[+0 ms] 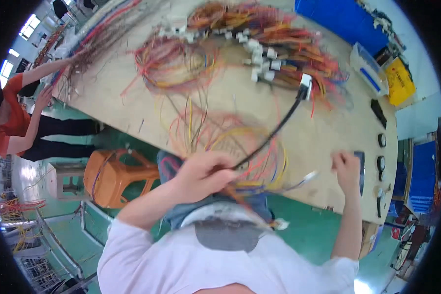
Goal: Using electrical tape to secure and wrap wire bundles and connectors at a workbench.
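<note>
- Before the person stretches a big tan worktop [323, 142].
- Far across it lies a heap of orange wires [294, 41].
- A black cable [283, 123] pokes out from the left hand [206, 177], its grip squeezed on it.
- The right hand [346, 169] is curled; I can't tell if its grip is shut.
- A white plug [306, 81] tips the cable.

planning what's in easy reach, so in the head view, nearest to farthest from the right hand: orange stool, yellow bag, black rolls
From the right hand:
1. Black rolls, just to its right
2. Yellow bag, upper right
3. Orange stool, far left
</note>
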A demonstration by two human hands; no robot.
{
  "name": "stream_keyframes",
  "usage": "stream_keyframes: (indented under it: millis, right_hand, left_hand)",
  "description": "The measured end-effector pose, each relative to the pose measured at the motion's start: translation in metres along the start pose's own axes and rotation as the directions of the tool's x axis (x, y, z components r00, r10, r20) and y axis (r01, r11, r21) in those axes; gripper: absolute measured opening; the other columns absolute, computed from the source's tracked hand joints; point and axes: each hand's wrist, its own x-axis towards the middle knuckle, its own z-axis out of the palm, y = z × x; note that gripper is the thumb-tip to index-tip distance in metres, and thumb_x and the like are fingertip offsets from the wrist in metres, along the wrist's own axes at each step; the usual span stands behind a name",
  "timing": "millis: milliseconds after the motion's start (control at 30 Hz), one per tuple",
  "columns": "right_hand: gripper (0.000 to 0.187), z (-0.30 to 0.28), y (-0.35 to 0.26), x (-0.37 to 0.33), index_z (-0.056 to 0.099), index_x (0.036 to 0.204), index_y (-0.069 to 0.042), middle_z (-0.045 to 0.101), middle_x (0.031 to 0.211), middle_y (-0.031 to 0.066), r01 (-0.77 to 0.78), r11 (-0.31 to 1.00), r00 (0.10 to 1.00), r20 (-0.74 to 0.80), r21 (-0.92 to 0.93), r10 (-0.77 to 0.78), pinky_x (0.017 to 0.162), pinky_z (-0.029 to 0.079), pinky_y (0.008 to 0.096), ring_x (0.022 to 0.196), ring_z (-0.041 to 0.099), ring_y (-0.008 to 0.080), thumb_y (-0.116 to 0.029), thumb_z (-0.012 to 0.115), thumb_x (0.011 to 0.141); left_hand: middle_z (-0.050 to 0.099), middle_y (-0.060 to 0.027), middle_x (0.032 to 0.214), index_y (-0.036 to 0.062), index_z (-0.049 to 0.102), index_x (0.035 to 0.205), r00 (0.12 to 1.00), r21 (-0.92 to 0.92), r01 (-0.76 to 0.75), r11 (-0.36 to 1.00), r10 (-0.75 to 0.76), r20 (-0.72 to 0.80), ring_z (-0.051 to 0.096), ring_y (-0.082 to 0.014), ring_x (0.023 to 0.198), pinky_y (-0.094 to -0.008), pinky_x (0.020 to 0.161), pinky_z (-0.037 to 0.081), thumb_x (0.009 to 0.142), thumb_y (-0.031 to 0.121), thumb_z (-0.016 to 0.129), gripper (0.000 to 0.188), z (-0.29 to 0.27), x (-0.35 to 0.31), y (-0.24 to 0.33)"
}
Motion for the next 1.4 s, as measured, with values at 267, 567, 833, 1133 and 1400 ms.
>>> stream_keyframes:
  millis: [267,567,833,1133,1400]
  right_hand:
    - [0.033,0.054,-0.002,0.021,0.050,0.111,-0.004,0.055,0.085,0.0094,0.274,0.755,0.920,-0.066,-0.596,-0.386,0.081,0.035,0.0391,0.084,0.051,0.0253,-0.011,0.052,0.078]
    - [0.037,0.097,-0.074,-0.034,0.050,0.101,-0.005,0.050,0.101,0.0089,0.820,0.532,0.567,0.176,-0.211,-0.805,0.083,0.033,0.0407,0.095,0.046,0.0262,-0.019,0.061,0.068]
    - [0.025,0.120,-0.067,-0.034,0.048,0.082,-0.006,0.047,0.080,0.0073,0.842,0.463,0.522,0.203,-0.276,-0.828,0.077,0.034,0.0373,0.080,0.047,0.0238,-0.013,0.062,0.063]
    - [0.036,0.026,-0.165,-0.049,0.048,0.094,0.000,0.050,0.091,0.0150,0.882,0.471,0.472,0.067,-0.021,-0.879,0.074,0.037,0.0391,0.086,0.047,0.0314,-0.012,0.063,0.064]
    - [0.039,-0.005,-0.223,-0.033,0.049,0.104,-0.006,0.058,0.078,0.0135,0.841,0.474,0.227,0.624,0.262,-0.748,0.058,0.046,0.0384,0.067,0.058,0.0316,-0.010,0.062,0.068]
  left_hand:
    - [0.054,-0.0056,0.081,0.0054,0.055,0.082,0.807,0.876,-0.364,0.317,0.576,0.127,0.053,-0.0219,0.074,-0.0323,0.062,0.043,0.064,0.010,0.065,0.021,0.036,0.042,-0.070]
    - [0.046,-0.0095,0.111,0.0051,0.048,0.106,0.971,0.966,-0.181,0.184,0.190,0.146,0.042,-0.0264,0.108,-0.0414,0.096,0.028,0.061,0.025,0.065,0.052,0.004,0.008,-0.055]
    - [0.049,-0.0070,0.097,0.0067,0.052,0.087,0.900,0.937,-0.313,0.157,0.365,0.240,0.047,-0.0217,0.101,-0.0446,0.093,0.029,0.060,0.026,0.064,0.035,0.001,0.000,-0.064]
    - [0.055,-0.0064,0.074,0.0049,0.049,0.078,0.864,0.860,-0.420,0.291,0.419,0.280,0.057,-0.0225,0.071,-0.0435,0.091,0.035,0.064,0.029,0.066,0.032,-0.007,-0.005,0.067]
    - [0.052,-0.0129,0.069,0.0010,0.049,0.090,0.882,0.419,0.148,0.896,-0.311,0.354,0.051,-0.0218,0.059,-0.0316,0.054,0.041,0.080,0.023,0.057,0.026,-0.014,-0.020,0.153]
